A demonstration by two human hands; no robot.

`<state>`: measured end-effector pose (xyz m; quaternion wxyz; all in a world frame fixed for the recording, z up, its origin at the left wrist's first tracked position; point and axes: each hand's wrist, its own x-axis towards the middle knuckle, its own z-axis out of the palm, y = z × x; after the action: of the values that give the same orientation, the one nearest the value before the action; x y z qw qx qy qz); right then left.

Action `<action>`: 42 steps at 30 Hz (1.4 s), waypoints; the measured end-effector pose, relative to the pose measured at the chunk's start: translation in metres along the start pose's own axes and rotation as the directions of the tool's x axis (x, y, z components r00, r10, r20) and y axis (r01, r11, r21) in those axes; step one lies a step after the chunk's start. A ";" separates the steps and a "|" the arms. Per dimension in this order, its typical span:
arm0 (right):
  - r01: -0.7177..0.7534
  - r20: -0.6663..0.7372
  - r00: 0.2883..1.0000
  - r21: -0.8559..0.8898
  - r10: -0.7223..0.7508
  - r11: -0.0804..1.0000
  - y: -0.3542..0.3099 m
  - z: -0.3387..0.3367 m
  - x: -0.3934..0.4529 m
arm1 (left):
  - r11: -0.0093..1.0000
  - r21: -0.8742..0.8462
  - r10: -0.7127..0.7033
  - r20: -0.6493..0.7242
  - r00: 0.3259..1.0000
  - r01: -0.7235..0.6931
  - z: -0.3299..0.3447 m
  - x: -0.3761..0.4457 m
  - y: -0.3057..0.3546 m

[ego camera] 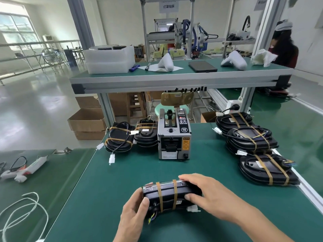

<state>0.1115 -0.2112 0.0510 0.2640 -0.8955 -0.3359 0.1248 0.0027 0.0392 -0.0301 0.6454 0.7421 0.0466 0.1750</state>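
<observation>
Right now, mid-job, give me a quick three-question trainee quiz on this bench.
1. True or false: the left hand and right hand both hold the black bundle.
2. How many tan tape bands wrap it? A one, B two, C four.
3. Fill in: the strapped bundles lying right of the tape dispenser number ___.
Key: 1 true; 2 B; 3 three.

black bundle point(167, 194), tan bands, green mat point(122, 172)
</observation>
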 end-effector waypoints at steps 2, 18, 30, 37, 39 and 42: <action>0.008 0.002 1.000 0.010 -0.008 1.000 0.000 0.001 0.001 | 0.999 0.016 0.031 0.016 0.999 -0.031 -0.001 -0.001 -0.006; -0.113 0.054 0.994 0.430 0.099 0.896 -0.017 -0.030 0.047 | 0.996 0.033 0.086 0.088 0.992 -0.089 0.001 -0.002 0.006; -0.275 -0.088 0.617 0.907 0.782 0.318 -0.024 -0.002 0.160 | 0.993 0.069 0.087 0.082 0.993 -0.093 -0.001 -0.005 0.007; -0.185 -0.045 0.552 0.967 0.833 0.175 -0.028 -0.001 0.172 | 0.994 0.040 0.101 0.095 0.990 -0.105 -0.001 -0.005 0.014; -0.169 -0.009 0.544 0.978 0.839 0.120 -0.030 0.000 0.175 | 0.995 0.034 0.092 0.103 0.990 -0.096 0.000 -0.005 0.012; -0.162 0.031 0.538 0.984 0.843 0.068 -0.032 0.002 0.178 | 0.997 0.024 0.064 0.108 0.992 -0.067 0.000 -0.005 0.011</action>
<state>0.2259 -0.0712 0.0595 0.7392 -0.6107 0.2632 0.1066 -0.0040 0.0361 -0.0209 0.6306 0.7604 -0.0101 0.1552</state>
